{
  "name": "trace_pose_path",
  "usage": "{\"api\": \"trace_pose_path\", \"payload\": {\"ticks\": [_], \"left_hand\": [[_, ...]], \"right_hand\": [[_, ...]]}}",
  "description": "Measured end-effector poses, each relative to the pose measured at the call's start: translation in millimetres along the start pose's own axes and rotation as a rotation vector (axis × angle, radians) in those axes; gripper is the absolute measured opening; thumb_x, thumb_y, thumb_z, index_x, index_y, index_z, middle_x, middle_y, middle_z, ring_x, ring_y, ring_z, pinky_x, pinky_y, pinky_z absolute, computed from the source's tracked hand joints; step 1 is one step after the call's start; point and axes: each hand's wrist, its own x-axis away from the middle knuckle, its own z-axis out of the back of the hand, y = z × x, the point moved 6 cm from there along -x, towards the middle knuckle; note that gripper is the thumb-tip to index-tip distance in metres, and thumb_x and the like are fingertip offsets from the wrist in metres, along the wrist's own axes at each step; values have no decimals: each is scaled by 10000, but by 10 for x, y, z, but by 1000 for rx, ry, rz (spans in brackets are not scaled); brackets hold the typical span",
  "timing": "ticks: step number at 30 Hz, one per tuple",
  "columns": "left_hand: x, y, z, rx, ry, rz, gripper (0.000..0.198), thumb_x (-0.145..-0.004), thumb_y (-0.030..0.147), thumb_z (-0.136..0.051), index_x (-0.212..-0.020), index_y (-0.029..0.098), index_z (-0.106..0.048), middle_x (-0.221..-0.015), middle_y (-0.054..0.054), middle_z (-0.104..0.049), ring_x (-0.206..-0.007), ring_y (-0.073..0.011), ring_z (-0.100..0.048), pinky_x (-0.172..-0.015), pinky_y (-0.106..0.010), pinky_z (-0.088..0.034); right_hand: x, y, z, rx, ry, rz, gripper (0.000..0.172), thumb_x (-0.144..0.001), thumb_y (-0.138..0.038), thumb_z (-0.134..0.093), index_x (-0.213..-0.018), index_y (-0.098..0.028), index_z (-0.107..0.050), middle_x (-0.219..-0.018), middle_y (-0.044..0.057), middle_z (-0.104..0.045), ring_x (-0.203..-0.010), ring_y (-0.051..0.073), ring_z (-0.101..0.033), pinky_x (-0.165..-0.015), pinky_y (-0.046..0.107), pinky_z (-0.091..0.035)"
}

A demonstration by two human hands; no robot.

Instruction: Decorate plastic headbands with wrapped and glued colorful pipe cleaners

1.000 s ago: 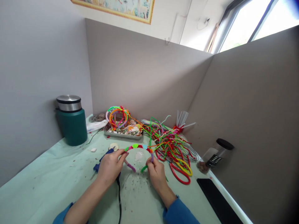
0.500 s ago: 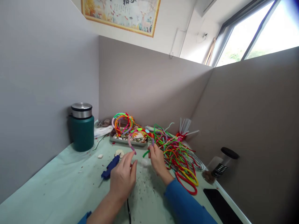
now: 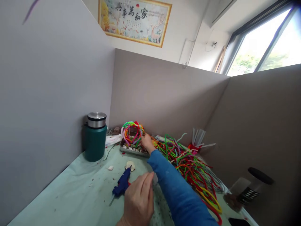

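My right hand (image 3: 147,142) reaches over a metal tray (image 3: 133,150), its fingers closed at the right side of a bunch of colourful pipe-cleaner hoops (image 3: 129,133). It grips a hoop there, partly hidden by the fingers. Small shells and pebbles lie in the tray below the hoops. My left hand (image 3: 139,197) is low in front, its fingers bent and pressed together, with nothing showing in them. A blue glue gun (image 3: 122,183) lies just left of it on the green cloth, its nozzle by a round pale disc (image 3: 130,165).
Loose pipe cleaners (image 3: 185,163) spread in a tangled pile to the right, with red-and-yellow scissor handles (image 3: 213,201) at its front. A green flask (image 3: 95,141) stands at left. A clear black-lidded container (image 3: 249,188) and a dark phone (image 3: 238,222) are at right. Grey partitions (image 3: 164,91) surround the table.
My right hand has carried the pipe-cleaner hoop forward and left to the others on the tray. My left hand has let go of its end and drawn back. The view has shifted.
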Motion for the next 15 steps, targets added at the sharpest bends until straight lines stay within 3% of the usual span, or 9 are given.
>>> {"api": "trace_pose_path", "payload": {"ticks": [5, 10, 15], "left_hand": [[0, 22, -21, -6, -23, -17, 369, -806, 72, -427, -1146, 158, -539, -954, -134, -683, -871, -204, -647, -764, -311, -529], [-15, 79, -59, 15, -109, -16, 248, -834, 131, -447, -1039, 159, -584, -843, -106, -685, -767, -191, -638, -701, -300, -504], [-1, 117, -121, 20, -253, -27, 115, -820, 221, -532, -736, 185, -602, -760, -51, -654, -734, -172, -601, -705, -287, -456]], "right_hand": [[498, 67, 217, 84, 17, 77, 305, -863, -246, -440, -1131, -156, -556, -940, 109, -665, -840, 208, -602, -698, 264, -385], [1352, 303, 613, 182, -19, 169, 277, -862, -238, -444, -1094, -217, -594, -866, 61, -690, -757, 196, -622, -663, 256, -386], [2129, 620, 1023, 250, -5, 195, 237, -883, -244, -427, -988, -227, -639, -902, 54, -696, -806, 187, -627, -699, 247, -387]]}}
